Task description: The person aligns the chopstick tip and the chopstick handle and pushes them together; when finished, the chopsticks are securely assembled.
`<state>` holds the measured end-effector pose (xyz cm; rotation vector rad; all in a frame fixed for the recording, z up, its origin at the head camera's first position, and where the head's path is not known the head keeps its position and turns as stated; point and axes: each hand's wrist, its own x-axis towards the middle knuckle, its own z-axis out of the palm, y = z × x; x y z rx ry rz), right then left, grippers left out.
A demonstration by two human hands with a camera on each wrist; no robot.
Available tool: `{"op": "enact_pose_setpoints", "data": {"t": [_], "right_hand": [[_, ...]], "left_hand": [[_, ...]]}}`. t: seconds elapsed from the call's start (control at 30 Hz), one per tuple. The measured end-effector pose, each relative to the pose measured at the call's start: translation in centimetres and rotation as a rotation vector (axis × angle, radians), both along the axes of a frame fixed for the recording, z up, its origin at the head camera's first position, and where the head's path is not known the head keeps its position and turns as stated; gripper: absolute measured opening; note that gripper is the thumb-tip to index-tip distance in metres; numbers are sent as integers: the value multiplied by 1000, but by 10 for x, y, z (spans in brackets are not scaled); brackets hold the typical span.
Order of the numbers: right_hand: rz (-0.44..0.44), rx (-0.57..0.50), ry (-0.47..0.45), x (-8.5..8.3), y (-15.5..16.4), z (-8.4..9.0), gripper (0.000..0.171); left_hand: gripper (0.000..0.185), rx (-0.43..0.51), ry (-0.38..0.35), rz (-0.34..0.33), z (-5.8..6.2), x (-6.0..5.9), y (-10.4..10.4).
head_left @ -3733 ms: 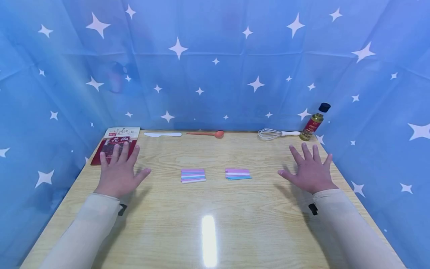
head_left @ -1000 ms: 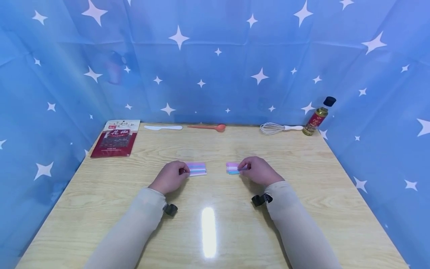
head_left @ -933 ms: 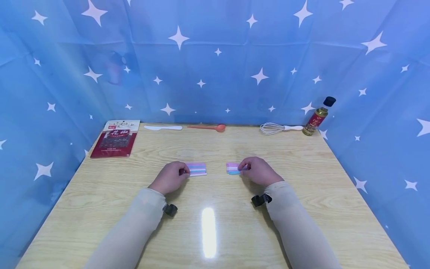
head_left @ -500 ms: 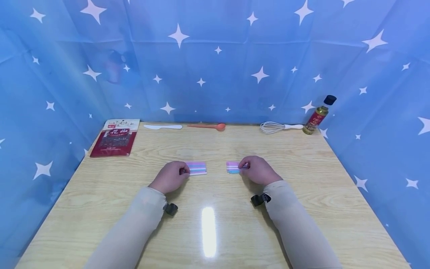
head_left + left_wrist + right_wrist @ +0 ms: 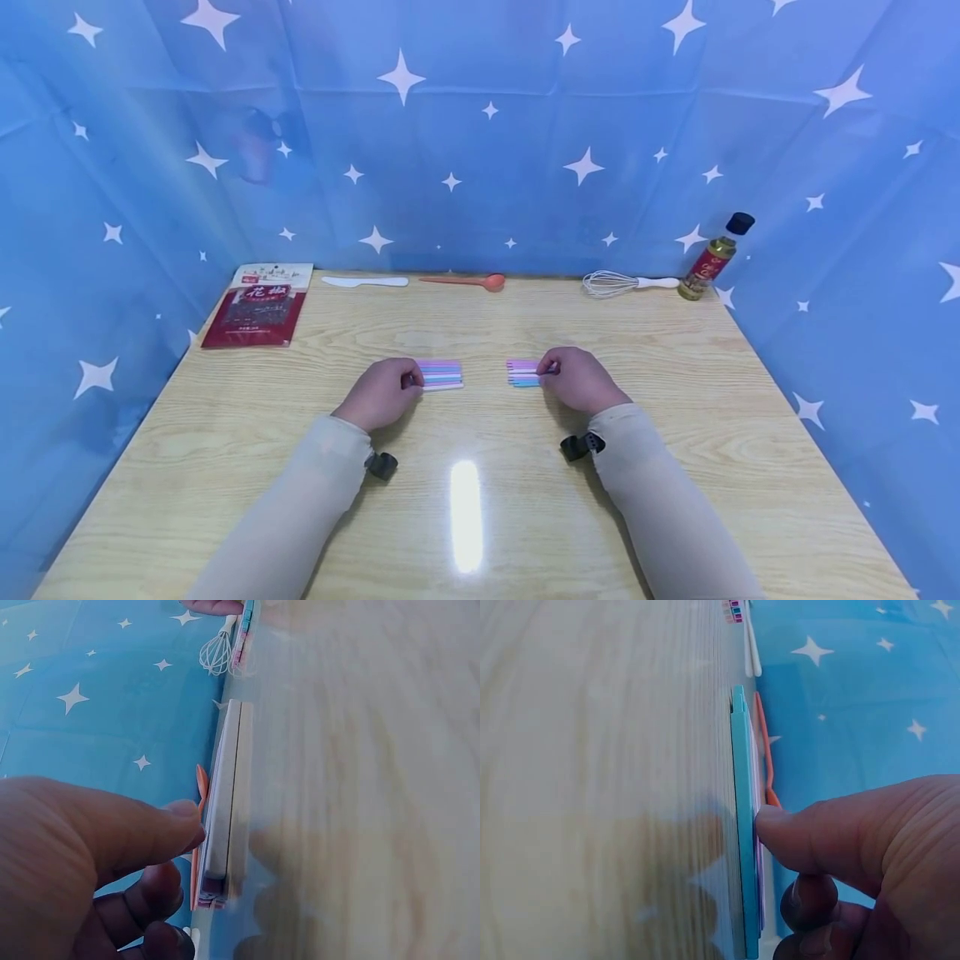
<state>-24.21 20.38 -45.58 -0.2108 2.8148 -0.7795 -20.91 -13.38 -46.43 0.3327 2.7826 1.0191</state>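
Wood-grain surface (image 5: 480, 467), blue star cloth on 3 sides. L to R along the back edge: red spice packet (image 5: 257, 305) at far L, white plastic knife (image 5: 365, 282), orange spoon (image 5: 465, 282), wire whisk (image 5: 626, 284), oil bottle w/ black cap (image 5: 712, 258) in the R corner.

Mid-surface, 2 flat rows of pastel sticks, near each other w/ a gap between.

L hand (image 5: 379, 392) was at the L end of the left stick row (image 5: 441, 375); fingers curled in, thumb tip (image 5: 184, 817) pressed on the row's end, per L wrist cam. Sticks lay flat on the surface. Grip looked like a light pinch at the end of the row, but which stick: cannot tell.

R hand (image 5: 579, 379) mirrored that at the R end of the right stick row (image 5: 522, 373); fingers curled, thumb tip (image 5: 776, 829) against the row's edge, teal stick nearest the cam in the R wrist view. Row also flat on the surface, not lifted.

Both sleeves beige, small black clip at each wrist.
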Motion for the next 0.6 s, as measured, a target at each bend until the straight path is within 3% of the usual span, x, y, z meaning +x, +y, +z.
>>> {"op": "enact_pose_setpoints", "data": {"t": [0.6], "right_hand": [[-17,16,-36,-2,-2,-2,7]], "left_hand": [[11,-84,-36,18,-3,-2,-2]]}}
